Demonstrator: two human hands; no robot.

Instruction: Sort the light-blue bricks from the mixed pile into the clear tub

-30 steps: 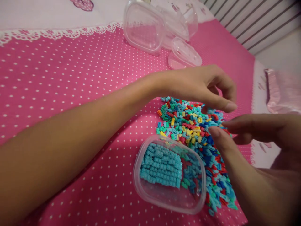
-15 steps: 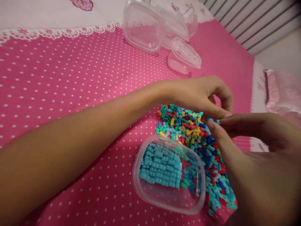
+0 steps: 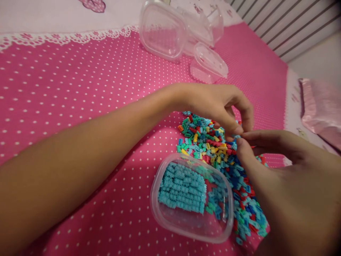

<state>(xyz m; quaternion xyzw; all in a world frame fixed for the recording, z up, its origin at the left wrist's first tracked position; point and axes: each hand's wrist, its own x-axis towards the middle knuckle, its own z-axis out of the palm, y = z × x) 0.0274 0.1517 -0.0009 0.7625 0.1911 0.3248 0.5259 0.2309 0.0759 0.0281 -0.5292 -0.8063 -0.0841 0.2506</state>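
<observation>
My left hand (image 3: 215, 103) reaches across from the left, its thumb and fingers bent inward over the pile. Its fingertips meet those of my right hand (image 3: 290, 170), which pinches from the right. Between them shows a bit of a small light-blue toy brick (image 3: 236, 137), mostly covered by the fingers. Below lies a heap of small toy bricks (image 3: 213, 142) in blue, green, red and yellow. In front of the heap stands a clear plastic container (image 3: 183, 233); packed rows of joined light-blue bricks (image 3: 182, 188) fill its left side.
Farther back, a larger clear container (image 3: 162, 32) lies tipped on its side, with a smaller clear container (image 3: 209, 65) beside it. A pink dotted sheet (image 3: 80, 89) spreads under everything. At the right are a shiny pink pillow (image 3: 321, 106) and a slatted panel (image 3: 282, 25).
My left hand has shifted left and slightly toward me, and the right fingertips moved a little left with it. More of the light-blue brick shows between them. The containers stayed put.
</observation>
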